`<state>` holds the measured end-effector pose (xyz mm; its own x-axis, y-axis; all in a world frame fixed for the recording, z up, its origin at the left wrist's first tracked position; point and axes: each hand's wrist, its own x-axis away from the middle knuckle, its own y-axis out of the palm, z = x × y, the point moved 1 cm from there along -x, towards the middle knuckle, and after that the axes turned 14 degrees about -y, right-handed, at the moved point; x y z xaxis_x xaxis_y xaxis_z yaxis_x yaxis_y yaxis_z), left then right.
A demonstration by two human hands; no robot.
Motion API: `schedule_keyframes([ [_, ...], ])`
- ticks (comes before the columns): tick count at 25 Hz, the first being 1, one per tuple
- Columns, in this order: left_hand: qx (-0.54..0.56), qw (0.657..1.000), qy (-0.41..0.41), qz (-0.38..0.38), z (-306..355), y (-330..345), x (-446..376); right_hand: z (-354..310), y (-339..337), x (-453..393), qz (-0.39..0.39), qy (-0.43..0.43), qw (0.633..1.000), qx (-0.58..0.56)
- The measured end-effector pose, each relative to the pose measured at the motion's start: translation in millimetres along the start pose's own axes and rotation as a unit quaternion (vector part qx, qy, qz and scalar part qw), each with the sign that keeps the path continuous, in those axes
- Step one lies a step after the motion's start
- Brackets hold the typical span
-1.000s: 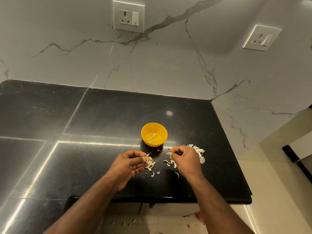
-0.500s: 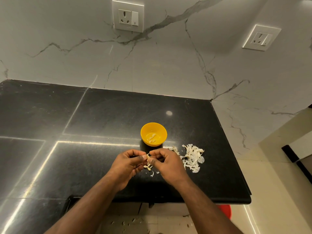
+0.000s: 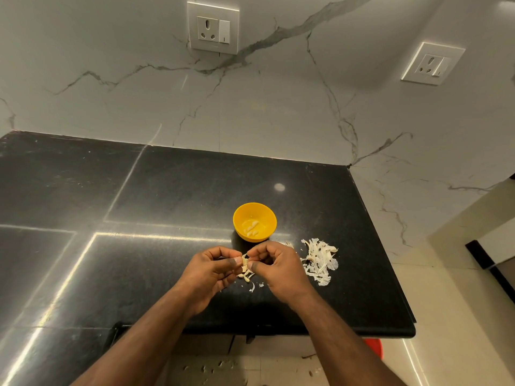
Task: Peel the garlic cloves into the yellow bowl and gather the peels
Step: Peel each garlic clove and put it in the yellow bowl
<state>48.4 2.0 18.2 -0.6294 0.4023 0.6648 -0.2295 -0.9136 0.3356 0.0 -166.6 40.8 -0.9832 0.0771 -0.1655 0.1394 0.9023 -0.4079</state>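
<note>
**Low centre of frame: both hands on one garlic clove**

Just below mid-frame we see the left hand and right hand meeting fingertip to fingertip above the black countertop. Between them we note a single garlic clove, pale, pinched by the thumb and forefinger of each hand; the other fingers curl inward. Whether its skin is partly off we cannot tell.

Directly under the hands lies a small heap of cloves, touching the counter, with a few stray flakes beside it toward the frame's bottom.

Above the hands, near centre, stands the yellow bowl, upright, with several peeled cloves at its bottom. It sits close to the hands but apart from them.

Right of the right hand we record the pile of peels, white and papery, spread loosely near the counter's right edge.

Upper frame: marble wall, one socket top centre, another socket upper right.
</note>
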Motion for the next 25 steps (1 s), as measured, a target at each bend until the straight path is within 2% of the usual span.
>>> schedule_keyframes([
  [3,0.007,1.000,-0.006,-0.009,0.6,0.3,1.9,3.9,-3.4,-2.8,0.025,0.008,1.000,0.016],
  [6,0.021,1.000,-0.007,-0.012,1.3,0.3,1.8,4.1,-3.0,-3.0,0.016,0.008,1.000,0.017],
  [11,0.019,1.000,-0.010,0.004,0.7,1.8,-1.4,4.2,-6.9,-2.9,0.007,-0.007,0.992,0.126],
  [15,0.015,1.000,-0.013,0.007,-0.4,2.5,-3.9,1.3,-6.6,-0.2,-0.029,-0.010,0.996,0.087],
  [20,0.002,1.000,-0.006,0.007,0.4,5.2,-2.4,-0.1,-0.8,0.8,-0.026,-0.045,0.987,0.150],
  [25,-0.029,1.000,-0.006,-0.006,-0.3,3.2,-1.3,0.6,0.3,-0.2,-0.023,-0.045,0.985,0.162],
])
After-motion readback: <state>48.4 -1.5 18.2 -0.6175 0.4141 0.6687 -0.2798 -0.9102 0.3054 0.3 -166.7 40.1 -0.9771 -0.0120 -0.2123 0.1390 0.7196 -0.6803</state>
